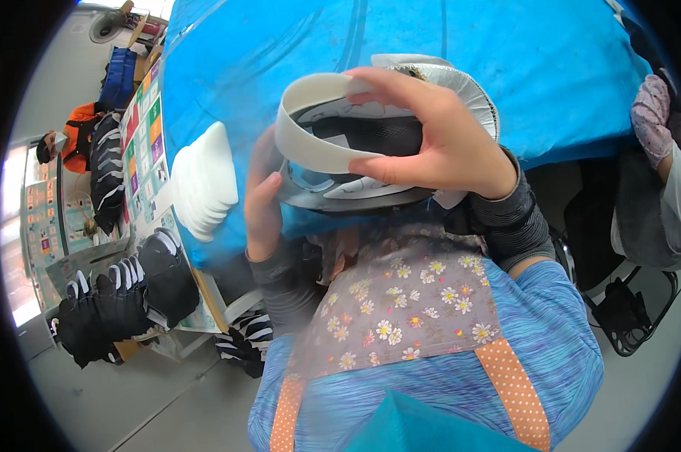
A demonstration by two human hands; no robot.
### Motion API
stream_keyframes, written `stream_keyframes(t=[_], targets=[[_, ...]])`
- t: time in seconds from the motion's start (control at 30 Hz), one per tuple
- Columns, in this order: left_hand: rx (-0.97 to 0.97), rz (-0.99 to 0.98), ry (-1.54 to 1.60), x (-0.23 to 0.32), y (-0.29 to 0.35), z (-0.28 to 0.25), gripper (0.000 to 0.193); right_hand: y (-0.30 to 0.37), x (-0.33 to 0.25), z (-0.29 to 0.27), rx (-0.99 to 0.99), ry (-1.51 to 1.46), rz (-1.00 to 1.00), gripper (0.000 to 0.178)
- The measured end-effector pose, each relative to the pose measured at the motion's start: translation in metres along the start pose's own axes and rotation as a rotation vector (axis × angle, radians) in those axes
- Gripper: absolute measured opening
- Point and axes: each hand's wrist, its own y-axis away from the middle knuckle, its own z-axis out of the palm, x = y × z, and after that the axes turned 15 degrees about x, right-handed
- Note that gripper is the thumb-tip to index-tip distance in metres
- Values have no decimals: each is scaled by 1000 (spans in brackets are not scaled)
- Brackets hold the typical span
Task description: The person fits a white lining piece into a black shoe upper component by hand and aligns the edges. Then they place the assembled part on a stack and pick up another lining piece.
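While the right hand (461, 143) pinches the band (304, 151) by its right ends, long axis left-right over the black piece (389, 135), the left hand (263, 207) sits nearer the bend, grip unclear.

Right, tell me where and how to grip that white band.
Probably best pinched at the left bend of the white band, thumb and finger either side of its thin wall, from the left: that curve shows uncovered, while the right hand holds the right side.
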Motion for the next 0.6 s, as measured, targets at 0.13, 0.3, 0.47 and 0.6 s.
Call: stream_keyframes(t=[0.13, 0.3, 0.47, 0.6], targets=[[-64, 45, -102, 16, -1, 12, 69, 9, 14, 4, 7, 45, 107, 76], [-6, 43, -279, 34, -7, 19, 49, 23, 32, 3, 50, -34, 103, 72], [50, 80, -535, 38, -18, 23, 31, 30, 36, 1, 80, -42, 44, 77], [88, 15, -446, 42, -21, 27, 27, 34, 42, 5, 182, -91, 7, 68]])
